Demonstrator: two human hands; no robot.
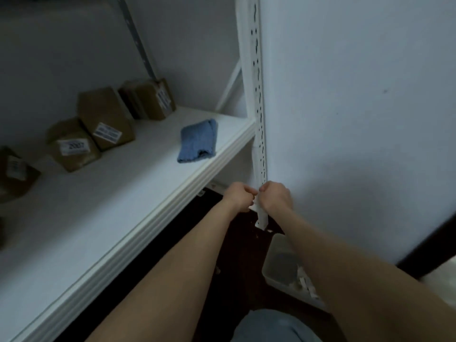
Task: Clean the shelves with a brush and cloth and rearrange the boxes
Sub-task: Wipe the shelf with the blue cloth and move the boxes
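White shelf (123,193) sits up-left of both hands. Blue cloth (198,141) lies folded on it, looks soft and light, so grab any edge. Left hand (240,197) and right hand (276,196) are curled by the post (259,144); can't tell if they're holding anything.

The person is showing two bare arms: the left forearm (172,267) and the right forearm (345,267) are both lying uncovered for as much of their length as the view is taking in, from the near edge to the wrists. The left hand (238,197) and the right hand (277,196) are looking bare too, though blur is softening the fingers too much for finer detail. At the near edge, between the arms, a rounded knee (271,327) is showing, covered by a trouser leg in pale blue-grey fabric whose weave is blurring out.
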